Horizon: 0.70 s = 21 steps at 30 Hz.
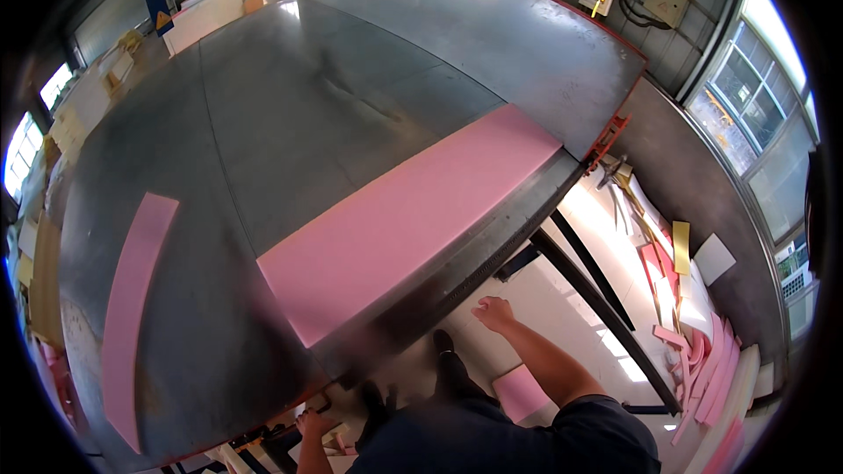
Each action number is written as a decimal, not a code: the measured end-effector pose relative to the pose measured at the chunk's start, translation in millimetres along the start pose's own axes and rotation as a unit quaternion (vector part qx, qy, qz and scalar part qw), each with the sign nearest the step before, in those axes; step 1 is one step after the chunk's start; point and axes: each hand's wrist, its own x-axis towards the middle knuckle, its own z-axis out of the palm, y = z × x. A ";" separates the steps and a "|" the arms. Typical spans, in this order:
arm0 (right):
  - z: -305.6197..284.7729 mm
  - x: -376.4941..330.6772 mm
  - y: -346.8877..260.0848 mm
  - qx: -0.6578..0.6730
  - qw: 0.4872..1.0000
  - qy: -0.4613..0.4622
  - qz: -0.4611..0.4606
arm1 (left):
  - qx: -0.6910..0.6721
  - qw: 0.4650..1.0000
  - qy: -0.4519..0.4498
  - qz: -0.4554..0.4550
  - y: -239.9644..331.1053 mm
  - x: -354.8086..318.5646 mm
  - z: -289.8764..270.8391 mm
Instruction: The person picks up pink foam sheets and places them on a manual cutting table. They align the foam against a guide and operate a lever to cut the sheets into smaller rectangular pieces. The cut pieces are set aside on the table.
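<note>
1. A big pink slab lies flat on the grey table, along the side nearest the person. It is a long, straight-sided shape.
2. The slab's long axis goes on a slant. One short end points down and left in the view, and the other points up and right, to the table's far right corner. Its long sides run about the same way as the table's near edge.
3. The right hand is out past that edge, over the floor. Its fingers bend in. I see nothing in it, but I cannot tell if it is all the way closed.
4. The left hand is low down, near the table's bottom edge. Its fingers look bent too. I cannot tell if it is gripping something.
5. A thin pink strip lies on the left part of the table, well apart from the slab. Its long axis goes up and down in the view, with the top leaning right.
6. A pink square piece is down on the floor, beside the right arm. Pink and white scraps lie in a heap at the right, by the wall.
</note>
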 end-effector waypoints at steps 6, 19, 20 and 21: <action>-52.4 159.9 5.7 0.341 0.934 -0.045 0.098 | -0.365 0.906 0.183 -0.116 87.1 -27.3 -14.3; 27.0 326.1 -17.7 0.595 0.752 0.043 0.280 | -0.475 0.811 0.333 -0.080 215.6 182.3 -178.5; 31.2 325.0 -23.9 0.575 0.770 0.029 0.275 | -0.538 0.801 0.264 -0.007 192.5 176.4 -183.9; 30.4 322.8 -19.4 0.548 0.789 0.028 0.276 | -0.608 0.755 0.247 0.000 184.5 161.7 -179.6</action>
